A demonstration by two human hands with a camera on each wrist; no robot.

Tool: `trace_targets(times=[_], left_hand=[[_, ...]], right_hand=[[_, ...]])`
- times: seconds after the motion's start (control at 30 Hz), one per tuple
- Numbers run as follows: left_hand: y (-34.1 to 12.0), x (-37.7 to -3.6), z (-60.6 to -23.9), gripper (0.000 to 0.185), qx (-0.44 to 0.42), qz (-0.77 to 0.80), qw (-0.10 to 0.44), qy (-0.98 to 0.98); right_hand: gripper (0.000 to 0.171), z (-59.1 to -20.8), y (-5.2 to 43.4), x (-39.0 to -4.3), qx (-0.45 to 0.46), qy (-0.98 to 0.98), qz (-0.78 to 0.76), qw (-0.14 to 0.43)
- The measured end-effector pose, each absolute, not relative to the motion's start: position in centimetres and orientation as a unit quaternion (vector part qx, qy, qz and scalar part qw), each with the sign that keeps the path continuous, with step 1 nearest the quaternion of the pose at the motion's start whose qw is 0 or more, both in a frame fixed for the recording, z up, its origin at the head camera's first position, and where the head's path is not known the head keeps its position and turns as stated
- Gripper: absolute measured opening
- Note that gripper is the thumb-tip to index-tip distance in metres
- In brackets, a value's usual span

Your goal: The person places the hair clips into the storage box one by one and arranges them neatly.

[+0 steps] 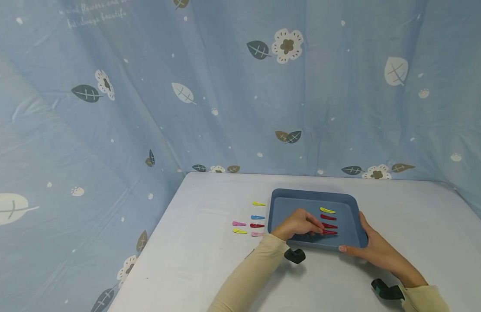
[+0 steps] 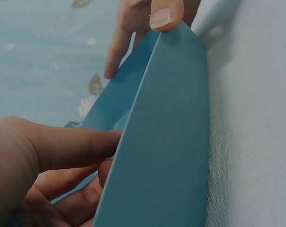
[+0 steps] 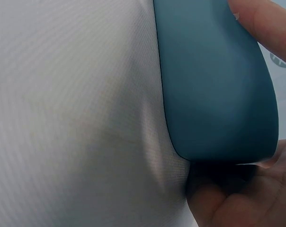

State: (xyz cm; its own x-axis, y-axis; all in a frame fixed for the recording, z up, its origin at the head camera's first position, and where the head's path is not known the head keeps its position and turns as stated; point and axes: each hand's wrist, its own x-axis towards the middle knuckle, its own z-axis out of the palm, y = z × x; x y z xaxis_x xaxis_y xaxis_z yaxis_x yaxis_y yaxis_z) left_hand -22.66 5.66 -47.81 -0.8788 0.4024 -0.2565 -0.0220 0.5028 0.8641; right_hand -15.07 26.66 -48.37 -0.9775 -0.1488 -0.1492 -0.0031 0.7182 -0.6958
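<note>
Right hand [image 1: 374,247] grips my blue tray's [image 1: 351,203] lower-right corner, steadying it; left hand [image 1: 298,223], fingers curled, sets a red hair clip [image 1: 329,232] inside, mid-frame.

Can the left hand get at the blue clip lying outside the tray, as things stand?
Probably yes. The left hand sits inside the blue tray near its left wall, and the blue clip lies on the table just beyond that wall, uncovered. Only the low rim lies between them.
</note>
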Motion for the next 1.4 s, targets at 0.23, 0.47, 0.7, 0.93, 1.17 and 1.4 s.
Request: trace_targets(times=[0.23,0.47,0.7,0.93,1.17,1.4], left_hand=[[5.86,-22.60,-47.94,0.004,0.120,0.470,0.207,0.850],[5.98,-22.40,-47.69,0.004,0.137,0.445,0.191,0.864],[6.24,-22.53,-47.92,0.004,0.143,0.420,0.173,0.880],[6.30,-22.49,-47.93,0.005,0.146,0.406,0.167,0.886],[6.40,-22.40,-47.83,0.004,0.144,0.397,0.164,0.892],[6.44,-22.19,-47.62,0.004,0.131,0.396,0.166,0.894]], right_hand=[[0.104,-48.25,26.71,-15.01,-0.051,0.918,-0.380,0.103],[0.103,-48.32,26.74,-14.95,-0.065,0.907,-0.404,0.100],[0.106,-48.24,26.50,-14.98,-0.044,0.922,-0.373,0.089],[0.107,-48.54,26.51,-15.01,-0.043,0.924,-0.371,0.083],[0.107,-48.26,26.52,-14.93,-0.039,0.922,-0.375,0.090],[0.104,-48.17,26.70,-14.95,-0.048,0.918,-0.380,0.103]])
